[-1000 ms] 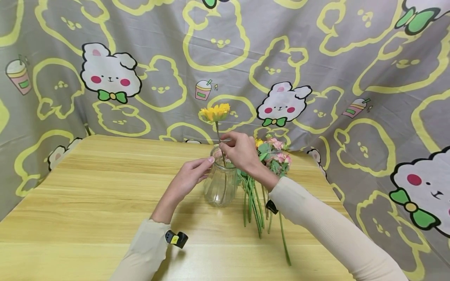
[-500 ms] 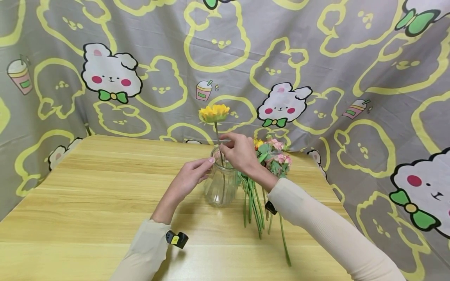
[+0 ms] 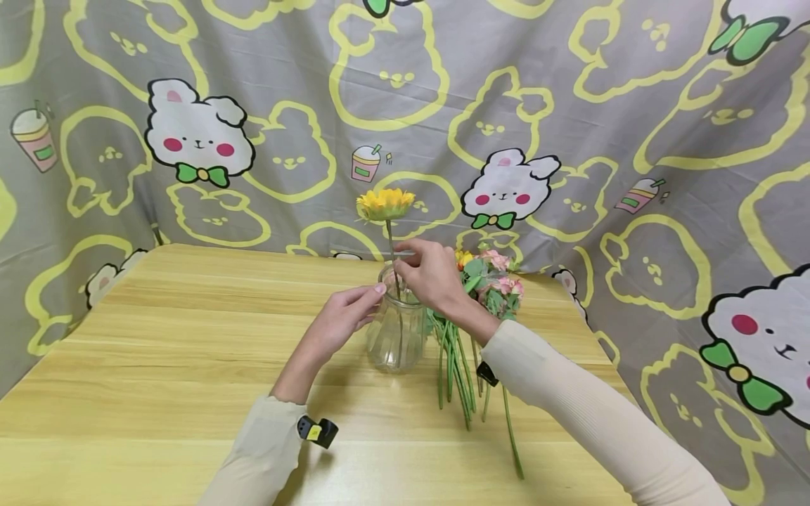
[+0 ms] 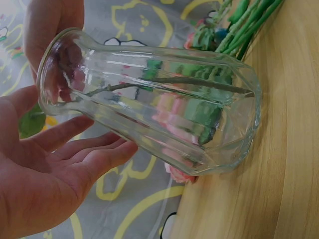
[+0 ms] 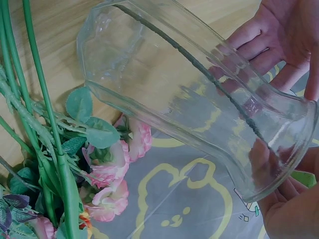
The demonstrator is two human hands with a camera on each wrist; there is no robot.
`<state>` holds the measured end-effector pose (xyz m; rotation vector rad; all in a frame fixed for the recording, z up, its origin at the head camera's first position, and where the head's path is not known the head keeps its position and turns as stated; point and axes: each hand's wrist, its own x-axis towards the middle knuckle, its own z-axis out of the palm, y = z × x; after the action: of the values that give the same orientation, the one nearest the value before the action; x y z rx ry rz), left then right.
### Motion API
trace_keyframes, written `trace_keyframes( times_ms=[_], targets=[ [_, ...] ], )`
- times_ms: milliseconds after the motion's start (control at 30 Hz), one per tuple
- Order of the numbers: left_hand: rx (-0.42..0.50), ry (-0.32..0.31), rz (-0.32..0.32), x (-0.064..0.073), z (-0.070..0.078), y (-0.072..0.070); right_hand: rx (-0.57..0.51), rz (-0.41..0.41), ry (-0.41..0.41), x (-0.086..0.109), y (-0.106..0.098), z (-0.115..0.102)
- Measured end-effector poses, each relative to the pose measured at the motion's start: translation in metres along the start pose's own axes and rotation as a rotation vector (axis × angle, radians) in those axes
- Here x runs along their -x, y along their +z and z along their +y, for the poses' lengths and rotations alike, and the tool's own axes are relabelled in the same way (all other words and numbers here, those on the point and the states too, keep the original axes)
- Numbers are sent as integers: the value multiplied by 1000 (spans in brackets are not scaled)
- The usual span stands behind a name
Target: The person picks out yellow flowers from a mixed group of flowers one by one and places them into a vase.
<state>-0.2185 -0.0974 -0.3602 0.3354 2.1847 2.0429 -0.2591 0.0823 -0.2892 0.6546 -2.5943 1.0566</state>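
A clear glass vase (image 3: 395, 344) stands on the wooden table. One yellow flower (image 3: 386, 205) rises above its mouth, and the dark stem (image 5: 199, 67) runs down inside to the bottom. Thumb and fingers of my right hand (image 3: 433, 277) pinch this stem just over the rim. My left hand (image 3: 338, 320) is at the vase's left side, thumb at the rim. In the left wrist view its fingers (image 4: 104, 154) extend loosely along the glass neck, not wrapped round it.
Right of the vase lies a bunch of flowers with pink blooms (image 3: 506, 284), orange-yellow blooms (image 3: 465, 258) and long green stems (image 3: 452, 372) pointing toward me. Behind the wooden table (image 3: 190, 337) hangs a grey curtain (image 3: 304, 63) with rabbit prints.
The stem's lower end has shifted slightly left inside the vase, and the yellow flower stands a little straighter. Both hands keep nearly the same place.
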Motion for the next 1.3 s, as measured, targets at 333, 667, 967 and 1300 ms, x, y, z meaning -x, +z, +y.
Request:
trace_keyframes(
  times_ms=[333, 667, 967, 1300],
  targets=[
    [-8, 1, 1, -1, 0, 1, -2, 12, -3, -2, -11, 1],
    [-11, 25, -13, -2, -2, 0, 52, 66, 12, -4, -25, 8],
    [5, 3, -1, -2, -2, 1, 93, 104, 61, -3, -40, 31],
    [-15, 6, 8, -1, -1, 2, 116, 121, 156, 8, -40, 58]
  ],
)
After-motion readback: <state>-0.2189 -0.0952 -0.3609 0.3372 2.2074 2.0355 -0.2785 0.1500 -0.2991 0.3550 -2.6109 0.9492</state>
